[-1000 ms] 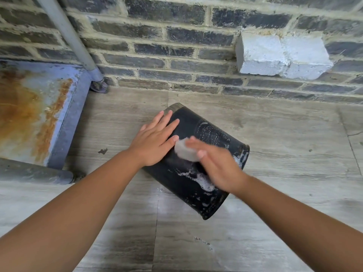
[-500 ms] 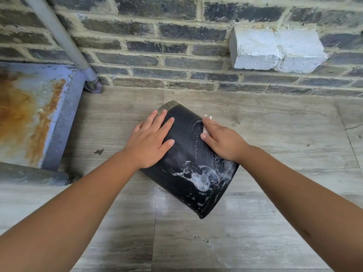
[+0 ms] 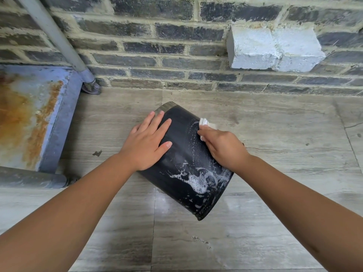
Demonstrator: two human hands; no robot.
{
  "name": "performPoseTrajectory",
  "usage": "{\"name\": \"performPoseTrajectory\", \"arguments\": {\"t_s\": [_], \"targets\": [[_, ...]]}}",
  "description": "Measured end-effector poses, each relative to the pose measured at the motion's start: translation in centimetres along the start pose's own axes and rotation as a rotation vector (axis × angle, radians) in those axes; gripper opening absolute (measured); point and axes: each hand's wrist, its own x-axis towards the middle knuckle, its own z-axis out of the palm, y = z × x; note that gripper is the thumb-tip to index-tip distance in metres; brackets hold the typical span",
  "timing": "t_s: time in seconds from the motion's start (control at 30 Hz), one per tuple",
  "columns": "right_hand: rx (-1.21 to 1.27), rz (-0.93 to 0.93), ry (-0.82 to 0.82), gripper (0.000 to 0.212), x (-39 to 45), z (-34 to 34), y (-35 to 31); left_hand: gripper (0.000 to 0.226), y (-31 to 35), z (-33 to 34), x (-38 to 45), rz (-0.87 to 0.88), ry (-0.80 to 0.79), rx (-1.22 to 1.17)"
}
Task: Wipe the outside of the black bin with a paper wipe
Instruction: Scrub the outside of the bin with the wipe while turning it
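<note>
Bin point(image 3: 186, 160), black and lying on its side on the grey stone floor point(image 3: 216, 242), sits dead centre of my view, its soapy near end pointing toward five o'clock and its pale-rimmed far end toward eleven; white suds cling low on the near flank. My left hand point(image 3: 146, 143) lies flat on the bin's nine o'clock side, fingers straight and spread, steadying it; my right hand point(image 3: 222, 148) is at its three o'clock side, fingers curled round the paper wipe point(image 3: 204, 122), which peeks out white at the knuckles and presses the upper right wall. To do this stroke well, I judge I should keep the left palm firm so the bin cannot roll, drag the wipe in long passes down toward the suds, and turn the bin a little to reach the underside; wet foam may make it slip. Farther off at nine o'clock stands a rusty blue metal frame point(image 3: 59, 118); at twelve the brick wall point(image 3: 176, 61).
</note>
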Motion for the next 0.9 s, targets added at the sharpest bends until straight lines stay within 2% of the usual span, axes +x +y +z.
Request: {"name": "performPoseTrajectory", "arguments": {"t_s": [0.1, 0.2, 0.3, 0.37, 0.43, 0.5, 0.53, 0.6, 0.73, 0.83, 0.9], "targets": [[0.066, -0.131, 0.013, 0.023, -1.3, -0.6, -1.0, 0.068, 0.0, 0.0, 0.0, -0.001, 0.004, 0.003], [0.121, -0.255, -0.080, 0.022, -2.8, -0.4, -2.4, 0.069, 0.1, 0.0, 0.1, -0.003, 0.003, -0.002], [0.156, -0.298, -0.123, 0.022, -3.8, 0.0, -3.5, 0.071, 0.1, 0.0, 0.2, -0.009, 0.005, -0.006], [0.120, -0.283, -0.098, 0.027, -3.9, -0.1, -3.8, 0.072, 0.3, 0.0, 0.3, -0.037, 0.012, -0.025], [0.029, -0.205, -0.083, 0.046, -3.6, 0.1, -3.7, 0.072, 1.0, -0.2, 0.6, -0.085, 0.022, -0.036], [-0.071, -0.069, -0.152, 0.067, -3.3, 0.4, -3.6, 0.071, 1.9, -0.4, 1.1, -0.129, 0.038, -0.035], [-0.124, -0.039, -0.182, 0.070, -3.1, 0.7, -3.6, 0.069, 2.3, -0.5, 1.3, -0.145, 0.044, -0.037], [-0.184, -0.087, -0.160, 0.061, -2.8, 0.9, -3.9, 0.066, 2.7, -0.4, 1.6, -0.161, 0.043, -0.059], [-0.111, -0.208, 0.048, 0.025, -2.3, 0.8, -3.9, 0.068, 2.3, 0.1, 1.3, -0.155, 0.040, -0.093], [0.009, 0.004, 0.143, 0.013, -0.5, -0.1, -2.6, 0.071, 2.1, 0.4, 0.9, -0.147, 0.054, -0.079], [0.048, 0.189, 0.215, 0.015, 1.6, -0.6, -0.6, 0.072, 2.1, 0.6, 0.6, -0.144, 0.063, -0.060]]}}
